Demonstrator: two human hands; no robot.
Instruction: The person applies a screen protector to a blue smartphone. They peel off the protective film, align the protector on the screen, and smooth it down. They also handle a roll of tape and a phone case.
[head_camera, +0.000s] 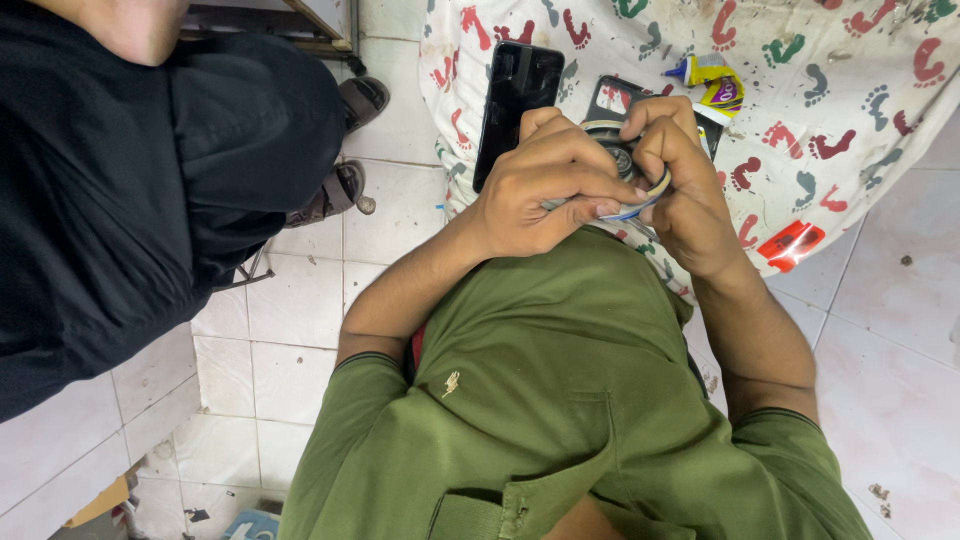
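Both my hands meet over a small round part with a metal centre and a pale ring (622, 160), held above my lap. My left hand (540, 185) wraps it from the left, fingers curled. My right hand (680, 180) grips it from the right, thumb and forefinger pinching the ring's edge. A thin white-blue strip sticks out under the ring. I wear a green shirt (560, 400).
A white cloth with coloured footprints (850, 90) covers the surface ahead. On it lie a black phone (517, 100), a dark phone-like slab (612, 100), a yellow glue tube (712, 82) and a red packet (790, 245). Another person in black (120, 180) sits at the left, sandalled feet on white tiles.
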